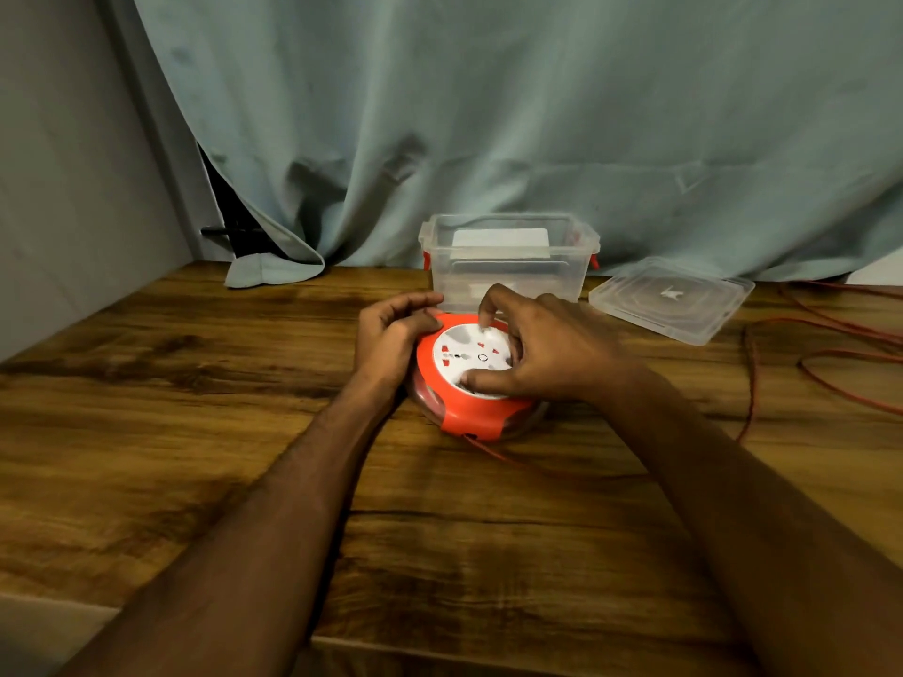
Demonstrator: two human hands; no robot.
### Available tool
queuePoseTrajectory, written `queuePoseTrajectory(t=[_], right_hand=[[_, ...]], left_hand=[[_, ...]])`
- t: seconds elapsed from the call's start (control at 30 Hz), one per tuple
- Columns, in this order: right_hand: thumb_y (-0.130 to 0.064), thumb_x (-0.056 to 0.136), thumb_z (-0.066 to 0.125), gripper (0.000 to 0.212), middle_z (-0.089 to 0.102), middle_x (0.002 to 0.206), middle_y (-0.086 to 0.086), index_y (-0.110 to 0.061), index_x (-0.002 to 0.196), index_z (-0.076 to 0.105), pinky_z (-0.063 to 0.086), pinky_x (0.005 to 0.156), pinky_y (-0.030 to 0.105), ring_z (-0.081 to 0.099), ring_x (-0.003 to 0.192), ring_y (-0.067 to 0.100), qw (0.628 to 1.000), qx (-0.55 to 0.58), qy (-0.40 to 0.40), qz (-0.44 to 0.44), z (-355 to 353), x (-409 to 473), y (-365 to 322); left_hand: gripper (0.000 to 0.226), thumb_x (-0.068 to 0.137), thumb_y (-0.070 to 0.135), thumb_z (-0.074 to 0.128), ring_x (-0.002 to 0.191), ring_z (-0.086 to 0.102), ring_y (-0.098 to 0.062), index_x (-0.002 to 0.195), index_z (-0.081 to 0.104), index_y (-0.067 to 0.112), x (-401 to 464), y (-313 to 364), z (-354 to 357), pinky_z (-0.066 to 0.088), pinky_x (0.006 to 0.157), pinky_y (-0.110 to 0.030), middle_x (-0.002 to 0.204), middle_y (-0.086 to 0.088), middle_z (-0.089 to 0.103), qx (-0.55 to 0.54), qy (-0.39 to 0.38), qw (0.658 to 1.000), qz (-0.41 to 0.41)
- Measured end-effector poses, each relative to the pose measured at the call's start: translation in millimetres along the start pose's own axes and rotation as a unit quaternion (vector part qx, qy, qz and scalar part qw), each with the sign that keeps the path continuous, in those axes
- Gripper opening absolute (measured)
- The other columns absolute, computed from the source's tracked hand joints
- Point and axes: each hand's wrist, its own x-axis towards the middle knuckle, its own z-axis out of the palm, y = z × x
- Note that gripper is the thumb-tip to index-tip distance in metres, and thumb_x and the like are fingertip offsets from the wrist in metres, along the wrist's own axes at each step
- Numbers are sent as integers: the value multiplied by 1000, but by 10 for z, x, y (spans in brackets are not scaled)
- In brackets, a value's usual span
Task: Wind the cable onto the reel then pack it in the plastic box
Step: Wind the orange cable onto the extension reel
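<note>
Here both hands (396, 334) (542, 349) hold the reel (469, 412) on the table (195, 432).

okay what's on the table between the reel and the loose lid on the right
In the head view, only bare wooden table lies between the reel and the lid; the right hand reaches over part.
</note>
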Motion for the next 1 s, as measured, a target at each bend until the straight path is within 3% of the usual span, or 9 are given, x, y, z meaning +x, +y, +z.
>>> queuePoseTrajectory(t=[0.1, 0.2, 0.33, 0.47, 0.53, 0.67, 0.8, 0.93, 1.0], right_hand=[[-78, 72, 66, 54, 51, 80, -17, -39, 106, 52, 29, 60, 31, 54, 83, 16, 999, 27, 36, 11, 89, 23, -71], [-65, 77, 71, 40, 51, 67, -16, -35, 100, 57, 31, 58, 29, 56, 74, 14, 994, 84, 62, 19, 148, 39, -136], [-47, 82, 73, 35, 58, 64, -9, -36, 110, 55, 37, 56, 27, 58, 65, 9, 993, 101, 56, -15, 85, 15, -146], [-25, 74, 77, 59, 68, 94, -15, -40, 125, 52, 38, 58, 24, 54, 72, -1, 991, 133, 14, -31, -48, -2, -25], [-26, 71, 80, 71, 64, 112, -18, -40, 134, 49, 39, 59, 23, 49, 74, -3, 992, 120, -31, -26, -72, 0, 37], [-26, 72, 82, 82, 65, 122, -20, -41, 142, 43, 46, 64, 29, 48, 76, -3, 989, 122, -76, -28, -76, -2, 82], [-35, 68, 86, 82, 69, 119, -21, -46, 134, 39, 42, 60, 25, 53, 83, -5, 990, 125, -61, -25, -110, -18, 96], [-48, 65, 88, 73, 71, 112, -17, -46, 120, 40, 49, 62, 27, 62, 95, 4, 991, 122, -51, -10, -134, -41, 77], [-60, 63, 86, 67, 71, 99, -17, -45, 112, 43, 44, 59, 27, 62, 88, 4, 995, 91, -40, -6, -130, -45, 34]], left_hand=[[29, 80, -5, 65, 93, 73, -32, 98, 79, 14, 1, -4, -11, 60, 86, -43, 97, -14, 78, -3, -7, 1000, 1], [31, 72, 2, 66, 92, 73, -32, 99, 79, 11, 8, -5, -16, 61, 86, -43, 97, -17, 78, -10, -12, 1000, -4], [31, 79, -7, 63, 92, 72, -34, 102, 78, 8, 24, -30, -23, 60, 88, -46, 99, -20, 77, -8, -12, 1000, 0], [31, 82, -8, 63, 91, 73, -33, 100, 79, 12, 31, -35, -34, 61, 80, -39, 97, -15, 78, -2, -14, 1000, 2], [31, 83, -9, 63, 90, 73, -32, 100, 78, 11, 34, -36, -33, 61, 77, -37, 96, -14, 77, -4, -12, 1000, 1], [30, 86, -7, 62, 93, 73, -32, 105, 77, 9, 35, -48, -33, 61, 72, -34, 104, -16, 76, 1, -10, 1000, -2], [30, 84, -8, 63, 92, 72, -31, 104, 77, 10, 42, -47, -39, 59, 73, -34, 101, -14, 76, -1, -7, 1000, 0], [29, 81, -6, 65, 92, 72, -31, 100, 78, 12, 56, -58, -27, 58, 74, -34, 98, -14, 76, -7, -4, 1000, 1], [29, 77, -2, 66, 90, 72, -29, 99, 79, 12, 55, -59, -39, 58, 73, -33, 97, -14, 77, -15, -4, 1000, -1]])
